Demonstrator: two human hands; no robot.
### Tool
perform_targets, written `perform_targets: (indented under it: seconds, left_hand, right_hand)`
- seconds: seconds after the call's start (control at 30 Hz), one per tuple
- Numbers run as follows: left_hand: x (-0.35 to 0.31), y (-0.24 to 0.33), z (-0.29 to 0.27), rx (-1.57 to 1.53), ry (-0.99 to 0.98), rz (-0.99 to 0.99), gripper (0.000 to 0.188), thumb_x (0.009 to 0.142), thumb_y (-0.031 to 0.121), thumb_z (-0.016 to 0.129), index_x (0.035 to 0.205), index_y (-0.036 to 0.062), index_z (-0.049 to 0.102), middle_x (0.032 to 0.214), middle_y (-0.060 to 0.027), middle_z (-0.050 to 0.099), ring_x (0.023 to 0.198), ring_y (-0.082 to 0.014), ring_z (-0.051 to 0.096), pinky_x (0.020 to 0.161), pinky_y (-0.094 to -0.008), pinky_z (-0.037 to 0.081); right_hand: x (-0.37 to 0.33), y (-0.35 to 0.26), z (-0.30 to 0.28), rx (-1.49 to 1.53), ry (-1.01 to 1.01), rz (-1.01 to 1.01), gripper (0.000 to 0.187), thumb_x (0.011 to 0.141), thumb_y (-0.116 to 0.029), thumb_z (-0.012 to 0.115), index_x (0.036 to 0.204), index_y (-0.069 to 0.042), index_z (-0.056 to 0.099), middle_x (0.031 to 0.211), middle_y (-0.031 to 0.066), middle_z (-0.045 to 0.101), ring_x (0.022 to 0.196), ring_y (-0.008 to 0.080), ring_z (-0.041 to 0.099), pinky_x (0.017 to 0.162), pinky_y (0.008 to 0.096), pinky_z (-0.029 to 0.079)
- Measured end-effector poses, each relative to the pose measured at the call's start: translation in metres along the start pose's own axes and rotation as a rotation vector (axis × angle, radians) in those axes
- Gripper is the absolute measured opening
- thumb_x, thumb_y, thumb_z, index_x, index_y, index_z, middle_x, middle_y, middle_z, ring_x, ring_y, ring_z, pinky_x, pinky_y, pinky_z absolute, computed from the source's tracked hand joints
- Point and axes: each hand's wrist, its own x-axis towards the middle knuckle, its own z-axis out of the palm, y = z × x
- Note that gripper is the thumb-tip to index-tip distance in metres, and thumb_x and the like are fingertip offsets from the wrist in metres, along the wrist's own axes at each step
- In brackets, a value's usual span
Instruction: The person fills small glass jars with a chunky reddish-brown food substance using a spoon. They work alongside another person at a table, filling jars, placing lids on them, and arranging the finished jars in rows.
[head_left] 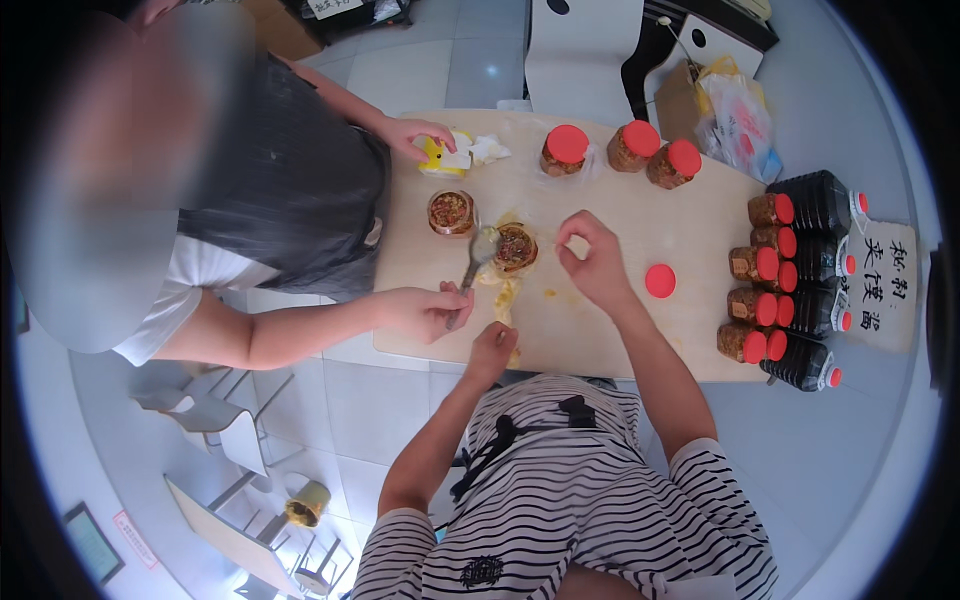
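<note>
My left hand point(491, 352), fingers closed, is at a crumpled, yellow-stained tissue point(505, 300) by the table's near edge and seems to grip it. My right hand point(592, 258) hovers right of an open jar point(516, 246) of chunky reddish-brown sauce, thumb and finger curled into a ring with nothing visible in them. A co-worker's hand point(428, 312) holds a metal spoon point(484, 245), its bowl beside that jar's rim. A second open jar point(452, 212) of sauce stands to the left. On the right lies a loose red lid point(660, 281).
Three red-lidded jars point(567, 148) stand along the table's far side. Several more filled jars point(750, 262) and dark jugs point(812, 255) line the right end. The co-worker's other hand point(418, 136) is at a yellow tissue pack point(445, 158). A white chair point(580, 60) stands beyond.
</note>
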Motion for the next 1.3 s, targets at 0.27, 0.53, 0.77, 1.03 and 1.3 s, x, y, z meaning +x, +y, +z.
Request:
perform_targets:
  seconds: [0.27,0.53,0.77,1.03,1.3]
  left_hand:
    - [-0.009,-0.019,-0.003,-0.106,0.031,-0.133,0.029,0.093,0.029,0.063,0.089,-0.0001,0.064,0.079,-0.0197,0.066,0.075,-0.0318,0.066,0.071,-0.0397,0.051]
    - [-0.008,-0.022,-0.009,-0.092,0.049,-0.125,0.028,0.093,0.028,0.064,0.09,0.0007,0.064,0.082,-0.0201,0.066,0.076,-0.0334,0.066,0.072,-0.041,0.051]
    - [-0.002,-0.024,-0.005,-0.137,0.057,-0.122,0.027,0.092,0.027,0.064,0.091,0.0007,0.065,0.079,-0.0192,0.066,0.074,-0.0308,0.066,0.071,-0.039,0.051]
    - [-0.004,-0.01,-0.008,-0.05,0.042,-0.071,0.019,0.098,0.02,0.062,0.09,0.0029,0.062,0.074,-0.0053,0.066,0.066,-0.0116,0.063,0.062,-0.0272,0.049]
    - [-0.004,0.009,-0.012,0.022,0.1,0.051,0.019,0.098,0.021,0.061,0.092,0.0034,0.062,0.071,-0.0024,0.062,0.063,-0.0099,0.055,0.061,-0.028,0.047]
  right_hand:
    - [-0.004,0.035,0.051,-0.412,-0.145,-0.393,0.026,0.064,0.009,0.067,0.081,-0.009,0.059,0.092,0.0072,0.059,0.1,0.0328,0.055,0.086,0.042,0.047]
    - [-0.011,0.033,0.052,-0.528,-0.222,-0.45,0.019,0.064,0.001,0.069,0.078,-0.009,0.062,0.089,0.0051,0.059,0.1,0.0305,0.054,0.09,0.0443,0.045]
    - [-0.01,0.025,0.054,-0.487,-0.114,-0.279,0.025,0.07,-0.009,0.077,0.092,-0.008,0.064,0.109,0.011,0.058,0.108,0.034,0.052,0.095,0.0455,0.044]
    - [-0.012,0.047,0.059,-0.456,-0.067,-0.191,0.037,0.07,-0.014,0.081,0.102,-0.008,0.064,0.123,0.0097,0.058,0.116,0.0346,0.051,0.097,0.0456,0.044]
    - [-0.011,0.036,0.06,-0.59,-0.086,-0.146,0.045,0.069,-0.018,0.082,0.11,-0.008,0.065,0.125,0.0051,0.06,0.117,0.0318,0.051,0.096,0.0454,0.043]
